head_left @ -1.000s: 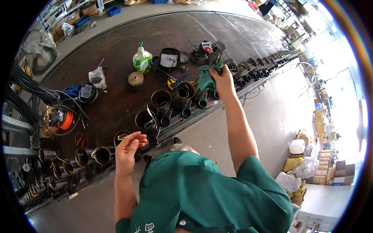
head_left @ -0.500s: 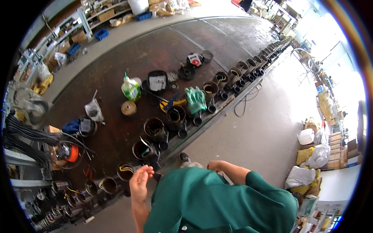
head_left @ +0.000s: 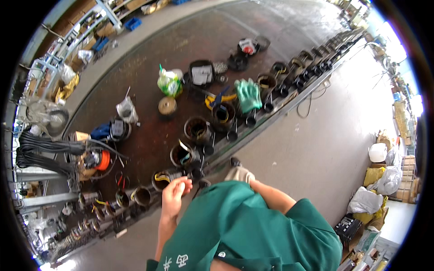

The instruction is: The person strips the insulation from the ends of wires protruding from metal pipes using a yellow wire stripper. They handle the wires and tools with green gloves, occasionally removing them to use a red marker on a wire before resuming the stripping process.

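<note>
My left hand (head_left: 176, 192) is held low beside the green shirt, fingers loosely bent and apart, with nothing visible in it. Just beyond it on the bench edge lies a round metal housing (head_left: 163, 179) with yellow wires inside; I cannot tell whether they touch. My right forearm (head_left: 273, 197) reaches forward along my side, while the hand at its end is mostly hidden by the shirt and trousers. Farther along the edge stand a housing (head_left: 183, 156) with a pale strip sticking out and another open housing (head_left: 198, 130).
On the dark bench (head_left: 144, 81) are green gloves (head_left: 248, 95), yellow-and-blue pliers (head_left: 220, 98), a green-capped bottle (head_left: 170, 83), a tape-like roll (head_left: 167, 105) and an orange-and-metal tool (head_left: 100, 160). Black cables (head_left: 47, 147) hang at left. Sacks (head_left: 365, 201) lie right of the walkway.
The whole view has shifted, so the bench and its things appear farther right. My left hand stays low by the bench edge. My right hand has slipped mostly out of sight.
</note>
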